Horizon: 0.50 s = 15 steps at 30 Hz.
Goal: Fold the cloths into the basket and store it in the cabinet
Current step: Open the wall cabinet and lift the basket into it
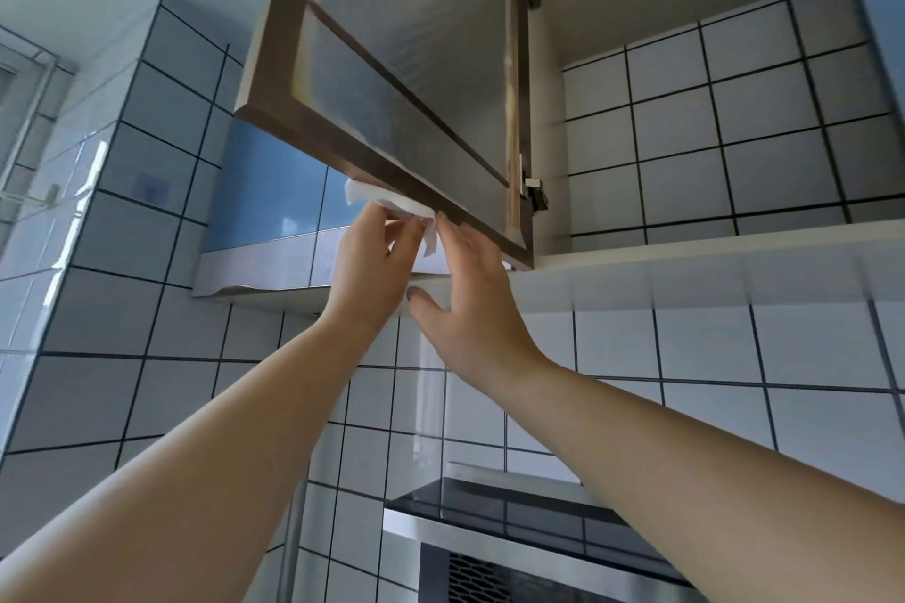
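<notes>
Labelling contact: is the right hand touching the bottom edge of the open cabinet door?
Touching. The head view shows the right hand with its fingertips pressed against the lower frame of the cabinet door, no gap visible.

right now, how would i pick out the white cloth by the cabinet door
Find the open wall cabinet above the tiled wall, then its brown-framed door swung out to the left. At the door's bottom edge, the white cloth is pinched in the left hand, with the right hand beside it. It is the only crumpled, soft thing there.
</notes>
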{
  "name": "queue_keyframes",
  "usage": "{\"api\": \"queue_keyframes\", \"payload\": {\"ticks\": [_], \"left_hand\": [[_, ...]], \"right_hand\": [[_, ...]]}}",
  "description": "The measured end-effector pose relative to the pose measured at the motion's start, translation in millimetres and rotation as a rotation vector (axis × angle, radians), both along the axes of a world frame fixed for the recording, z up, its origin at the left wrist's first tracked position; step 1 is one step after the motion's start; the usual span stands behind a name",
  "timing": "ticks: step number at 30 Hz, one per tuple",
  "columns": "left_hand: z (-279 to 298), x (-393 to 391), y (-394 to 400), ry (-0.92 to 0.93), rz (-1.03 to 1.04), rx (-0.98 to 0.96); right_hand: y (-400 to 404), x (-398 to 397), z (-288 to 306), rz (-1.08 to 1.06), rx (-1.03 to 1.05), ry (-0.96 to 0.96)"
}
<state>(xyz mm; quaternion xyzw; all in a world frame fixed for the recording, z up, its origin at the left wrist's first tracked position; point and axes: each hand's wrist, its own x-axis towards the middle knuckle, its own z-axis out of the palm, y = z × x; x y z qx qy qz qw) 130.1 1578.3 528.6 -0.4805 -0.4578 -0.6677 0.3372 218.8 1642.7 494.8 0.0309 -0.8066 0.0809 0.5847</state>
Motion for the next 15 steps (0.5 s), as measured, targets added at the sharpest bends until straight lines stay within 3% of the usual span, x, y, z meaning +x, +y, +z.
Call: {"api": "queue_keyframes", "payload": {"ticks": [9,15], "left_hand": [[1,11,-10,-0.039,-0.015,-0.116],[-24,12,-19,-0.165,-0.306,-0.248]], "right_hand": [[1,17,4,-0.038,-0.036,-0.068],[9,51,-7,-0.097,-0.121,-0.076]]}}
